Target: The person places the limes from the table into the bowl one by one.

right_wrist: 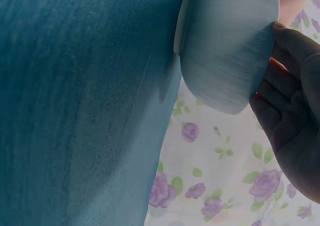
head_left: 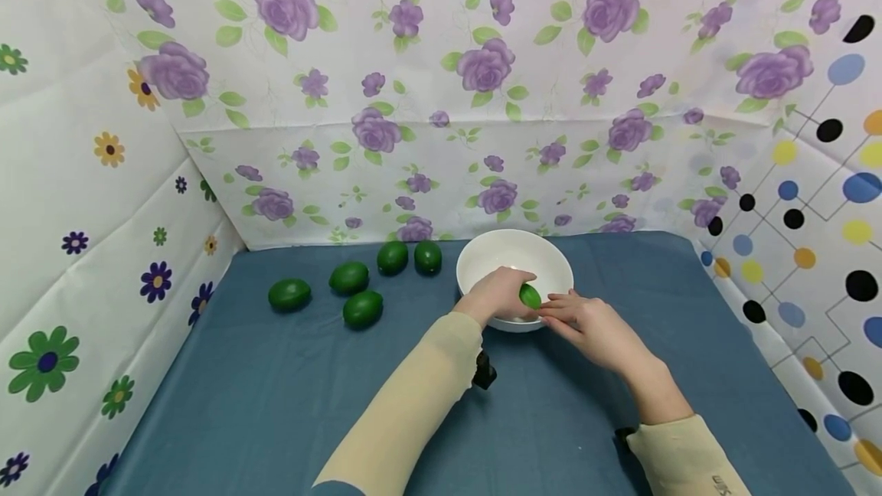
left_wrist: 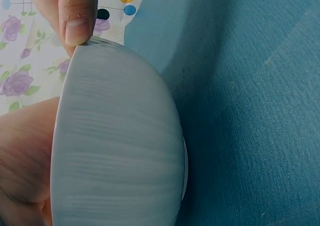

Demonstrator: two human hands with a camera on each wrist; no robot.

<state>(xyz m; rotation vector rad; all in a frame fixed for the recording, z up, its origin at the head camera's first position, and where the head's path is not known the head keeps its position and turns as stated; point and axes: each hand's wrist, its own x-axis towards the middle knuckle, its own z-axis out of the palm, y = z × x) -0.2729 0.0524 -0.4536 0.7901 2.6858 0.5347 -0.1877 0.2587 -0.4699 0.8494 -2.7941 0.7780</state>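
Smooth glossy bowl (head_left: 506, 255), matt tablecloth (head_left: 276, 404), shiny fruits (head_left: 363, 310)

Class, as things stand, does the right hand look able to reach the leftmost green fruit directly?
Probably not: the left hand and white bowl lie between the right hand and the leftmost green fruit, so a straight path looks blocked.

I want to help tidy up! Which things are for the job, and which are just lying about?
For the job:
white bowl
green fruit, held by the left hand over the bowl
right hand, touching the bowl's rim

Just lying about:
five other green fruits, untouched, though they might join in
blue cloth underneath
flowered sheet behind
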